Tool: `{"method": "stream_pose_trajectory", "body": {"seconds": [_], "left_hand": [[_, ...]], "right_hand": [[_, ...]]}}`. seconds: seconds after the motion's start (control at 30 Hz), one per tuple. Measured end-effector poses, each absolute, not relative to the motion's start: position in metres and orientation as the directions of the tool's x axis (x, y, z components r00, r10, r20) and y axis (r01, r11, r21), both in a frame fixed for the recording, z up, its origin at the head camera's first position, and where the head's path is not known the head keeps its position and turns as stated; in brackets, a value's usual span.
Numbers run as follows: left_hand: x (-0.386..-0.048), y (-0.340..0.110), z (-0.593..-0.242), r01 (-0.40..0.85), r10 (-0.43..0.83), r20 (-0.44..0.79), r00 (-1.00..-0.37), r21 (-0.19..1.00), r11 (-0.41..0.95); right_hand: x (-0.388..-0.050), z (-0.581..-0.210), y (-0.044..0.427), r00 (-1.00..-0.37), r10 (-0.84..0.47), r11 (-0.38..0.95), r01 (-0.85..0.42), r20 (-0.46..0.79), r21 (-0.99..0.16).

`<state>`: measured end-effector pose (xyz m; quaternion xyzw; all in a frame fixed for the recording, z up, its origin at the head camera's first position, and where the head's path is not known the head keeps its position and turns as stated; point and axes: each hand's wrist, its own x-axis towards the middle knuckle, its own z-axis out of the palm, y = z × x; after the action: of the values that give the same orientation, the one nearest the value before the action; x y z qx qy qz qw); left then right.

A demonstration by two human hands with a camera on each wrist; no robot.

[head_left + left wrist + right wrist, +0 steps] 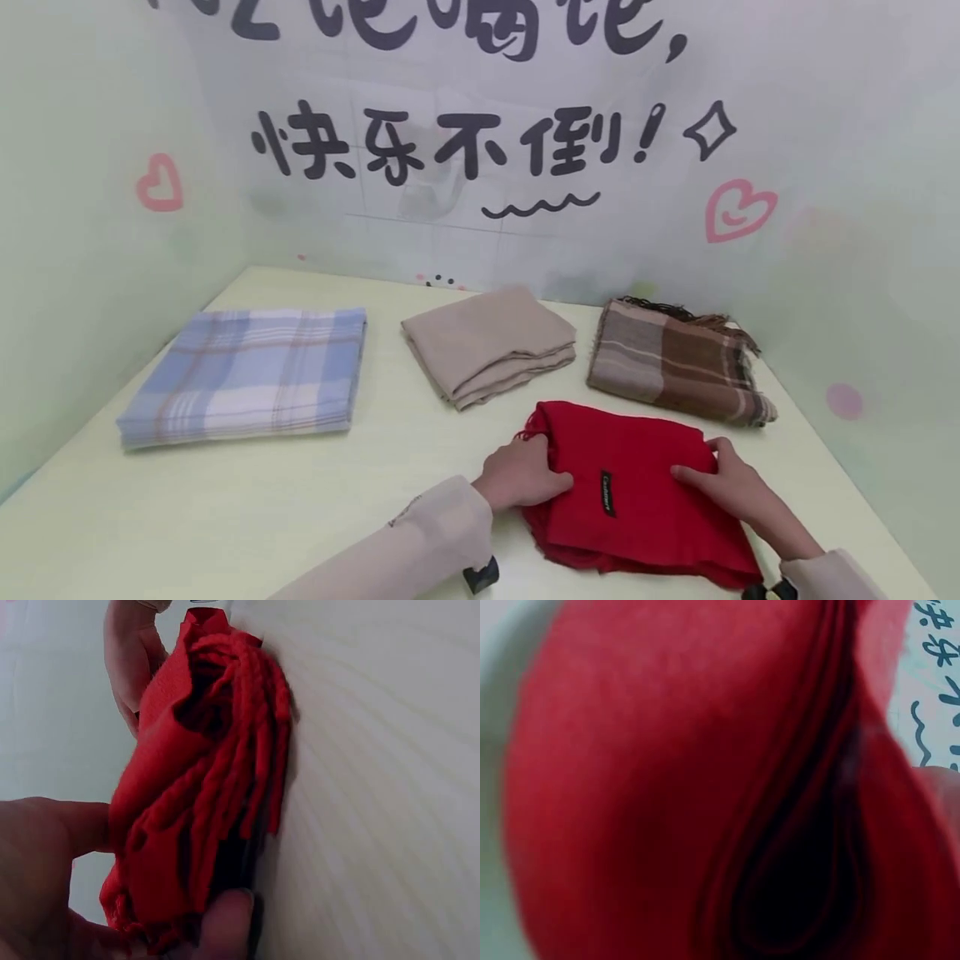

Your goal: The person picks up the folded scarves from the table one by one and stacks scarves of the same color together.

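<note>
A folded red scarf (pixel 637 492) with a small black label lies at the table's front right. My left hand (pixel 522 473) grips its left edge, thumb on top; in the left wrist view the fringe (pixel 240 742) hangs beside the fingers of that hand (pixel 45 877). My right hand (pixel 738 492) holds the right edge, thumb on top and fingers around the far side. Folded layers of the red scarf (pixel 652 765) fill the right wrist view, which shows only a little of the right hand (pixel 941 791).
Behind the red scarf, a folded beige cloth (pixel 495 337) lies at the back middle and a brown plaid scarf (pixel 667 358) with dark fringe at the back right. A blue and white plaid cloth (pixel 251 375) is on the left of the pale table (pixel 225 517). Walls enclose the table's back and sides.
</note>
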<state>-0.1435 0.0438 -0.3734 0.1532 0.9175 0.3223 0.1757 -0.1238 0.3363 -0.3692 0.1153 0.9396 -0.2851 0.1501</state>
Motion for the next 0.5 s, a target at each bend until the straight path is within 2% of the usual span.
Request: {"method": "stream_pose_trajectory", "body": {"seconds": [0.13, 0.33, 0.5], "left_hand": [[-0.146, 0.041, -0.368, 0.211, 0.399, -0.191, -0.897, 0.608, 0.766], [-0.156, 0.051, -0.355, 0.222, 0.353, -0.125, -0.927, 0.577, 0.786], [-0.175, 0.065, -0.335, 0.221, 0.384, -0.103, -0.918, 0.67, 0.709]], "right_hand": [[-0.128, -0.364, 0.337, -0.929, 0.127, 0.823, 0.294, -0.347, -0.486], [-0.128, -0.349, 0.361, -0.932, 0.169, 0.813, 0.315, -0.319, -0.489], [-0.134, -0.332, 0.392, -0.919, 0.213, 0.766, 0.367, -0.332, -0.527]]}}
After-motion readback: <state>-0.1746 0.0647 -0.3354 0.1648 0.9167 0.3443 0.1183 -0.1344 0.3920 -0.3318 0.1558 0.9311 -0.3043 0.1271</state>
